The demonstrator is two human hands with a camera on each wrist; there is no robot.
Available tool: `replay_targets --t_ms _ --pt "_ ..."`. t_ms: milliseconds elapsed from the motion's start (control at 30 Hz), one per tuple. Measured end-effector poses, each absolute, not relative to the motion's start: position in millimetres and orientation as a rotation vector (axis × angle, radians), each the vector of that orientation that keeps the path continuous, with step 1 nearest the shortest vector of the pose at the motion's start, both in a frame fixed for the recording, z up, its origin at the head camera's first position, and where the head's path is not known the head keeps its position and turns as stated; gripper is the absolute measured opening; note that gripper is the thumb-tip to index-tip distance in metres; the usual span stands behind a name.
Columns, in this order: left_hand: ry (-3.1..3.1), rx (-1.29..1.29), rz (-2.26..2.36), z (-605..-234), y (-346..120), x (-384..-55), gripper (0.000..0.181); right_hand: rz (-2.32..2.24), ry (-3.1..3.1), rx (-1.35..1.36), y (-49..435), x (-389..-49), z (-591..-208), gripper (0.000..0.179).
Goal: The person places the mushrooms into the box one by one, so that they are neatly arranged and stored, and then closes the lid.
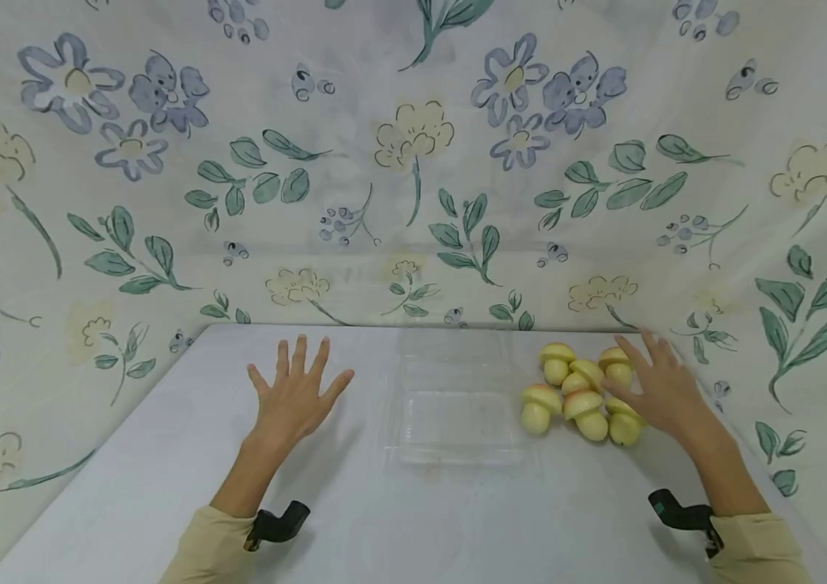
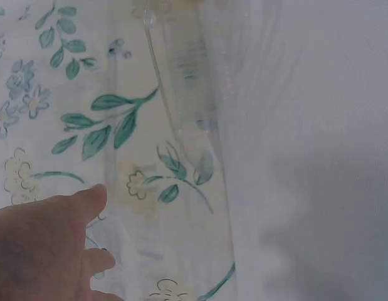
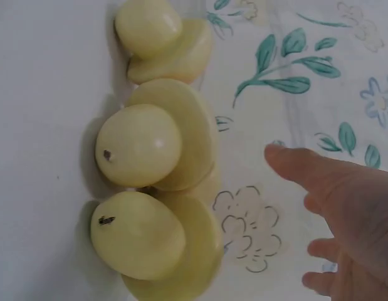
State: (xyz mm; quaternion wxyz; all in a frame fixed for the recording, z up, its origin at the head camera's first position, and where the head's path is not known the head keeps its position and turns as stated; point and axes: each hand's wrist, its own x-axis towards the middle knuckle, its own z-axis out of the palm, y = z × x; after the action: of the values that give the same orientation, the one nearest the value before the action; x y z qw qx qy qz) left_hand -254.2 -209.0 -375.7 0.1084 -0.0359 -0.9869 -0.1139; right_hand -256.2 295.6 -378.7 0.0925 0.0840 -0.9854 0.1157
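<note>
My left hand (image 1: 294,399) is held over the white table with its fingers spread and nothing in it; part of it shows in the left wrist view. To its right lies a clear plastic container (image 1: 457,422), its lid part folded back behind it. My right hand (image 1: 665,389), fingers extended, is beside and partly over a cluster of several yellow mushroom-shaped pieces (image 1: 583,408) with rounded stems and wider caps. In the right wrist view, three of these mushroom shapes (image 3: 138,145) stand in a row, apart from the thumb. Whether the right hand touches any piece cannot be told.
A white table (image 1: 355,519) spans the view. Behind it and at both sides hangs a floral cloth (image 1: 355,178). Black wrist mounts (image 1: 277,523) are strapped near both cuffs.
</note>
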Motion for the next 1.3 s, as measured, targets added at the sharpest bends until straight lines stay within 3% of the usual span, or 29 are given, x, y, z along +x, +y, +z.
replay_targets --t_ms 500,867,1300 --pt "-2.699 -0.179 -0.529 -383 -194 -259 0.060 0.399 -3.086 0.267 303 -250 -367 0.072" --pt "-2.755 -0.357 -0.948 -392 -185 -264 0.054 0.587 -3.322 0.210 307 -247 -364 0.083" --pt "-2.833 -0.450 -1.447 -404 -184 -269 0.054 0.744 -3.345 0.291 307 -249 -377 0.073"
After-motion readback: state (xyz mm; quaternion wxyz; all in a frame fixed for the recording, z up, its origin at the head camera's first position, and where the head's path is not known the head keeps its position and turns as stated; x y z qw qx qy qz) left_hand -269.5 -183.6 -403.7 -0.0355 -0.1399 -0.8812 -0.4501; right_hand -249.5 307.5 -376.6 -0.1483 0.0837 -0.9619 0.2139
